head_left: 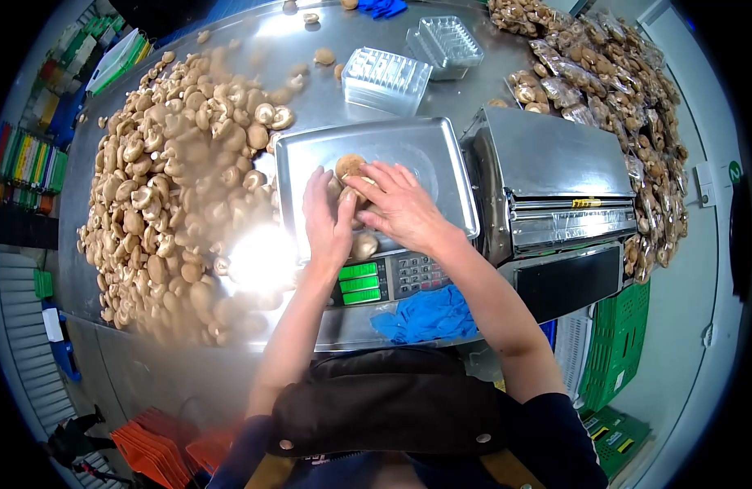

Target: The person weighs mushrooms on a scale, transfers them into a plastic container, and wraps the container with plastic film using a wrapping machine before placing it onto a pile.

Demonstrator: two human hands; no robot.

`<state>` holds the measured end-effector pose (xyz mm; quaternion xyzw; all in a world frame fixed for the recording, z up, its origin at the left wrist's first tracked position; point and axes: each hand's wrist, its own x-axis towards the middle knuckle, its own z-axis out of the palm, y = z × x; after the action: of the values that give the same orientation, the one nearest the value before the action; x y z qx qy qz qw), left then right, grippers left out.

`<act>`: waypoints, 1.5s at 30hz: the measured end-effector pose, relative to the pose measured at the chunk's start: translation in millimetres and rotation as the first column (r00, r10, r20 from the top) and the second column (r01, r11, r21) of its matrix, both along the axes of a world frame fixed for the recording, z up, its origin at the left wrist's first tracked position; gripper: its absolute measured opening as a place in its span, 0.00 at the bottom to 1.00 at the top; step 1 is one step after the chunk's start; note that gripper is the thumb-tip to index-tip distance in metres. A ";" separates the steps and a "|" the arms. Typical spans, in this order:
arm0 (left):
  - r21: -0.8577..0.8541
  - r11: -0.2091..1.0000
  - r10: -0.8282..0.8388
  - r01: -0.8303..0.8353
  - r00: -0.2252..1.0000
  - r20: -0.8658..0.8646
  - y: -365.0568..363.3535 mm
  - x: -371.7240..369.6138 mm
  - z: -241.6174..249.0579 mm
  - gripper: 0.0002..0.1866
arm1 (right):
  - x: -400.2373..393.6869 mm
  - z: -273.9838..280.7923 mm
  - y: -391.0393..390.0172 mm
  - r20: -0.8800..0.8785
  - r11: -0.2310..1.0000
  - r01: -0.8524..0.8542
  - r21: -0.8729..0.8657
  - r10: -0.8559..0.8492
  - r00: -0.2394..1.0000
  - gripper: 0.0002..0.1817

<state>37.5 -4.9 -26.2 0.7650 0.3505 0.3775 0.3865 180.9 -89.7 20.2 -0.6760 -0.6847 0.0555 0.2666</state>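
Several brown mushrooms [350, 166] sit together on the metal pan [304, 155] of a weighing scale. My left hand [328, 216] is cupped against their left side. From the right, my right hand [407, 208] lies over the same mushrooms with its fingers curved across them. Both hands close around the small group and hide most of it. One more mushroom [364, 244] shows at the pan's front edge, below my hands. In front of the pan, the scale's green display [359, 283] and keypad [421, 275] are visible.
A large heap of loose mushrooms [152, 196] lies left. Clear plastic trays [385, 80] stand behind the scale. A metal wrapping machine [559, 155] is close on the right, with packed mushrooms [628, 90] piled beyond. A crumpled blue cloth [425, 316] lies at the front edge.
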 end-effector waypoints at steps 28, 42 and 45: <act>-0.041 0.993 0.106 -0.109 0.991 -0.077 -21.4 -55.2 34.1 0.11 | 48.9 35.9 -9.0 -0.480 0.958 0.069 -0.280 -0.201 0.854 0.18; 0.110 0.992 -0.041 0.068 0.972 -0.231 -7.7 -51.2 15.9 0.25 | 7.2 -19.6 -21.2 -0.294 0.982 0.186 0.022 -0.172 0.940 0.28; 0.221 0.975 0.010 0.039 0.976 -0.217 -8.3 -47.4 25.5 0.25 | 7.6 -23.7 -21.7 -0.307 0.979 0.196 0.060 -0.169 0.937 0.27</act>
<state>-10.0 -13.2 -0.7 0.8427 0.3404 0.3261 0.2601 188.4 -111.4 -3.5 -0.7077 -0.5724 0.1017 0.4015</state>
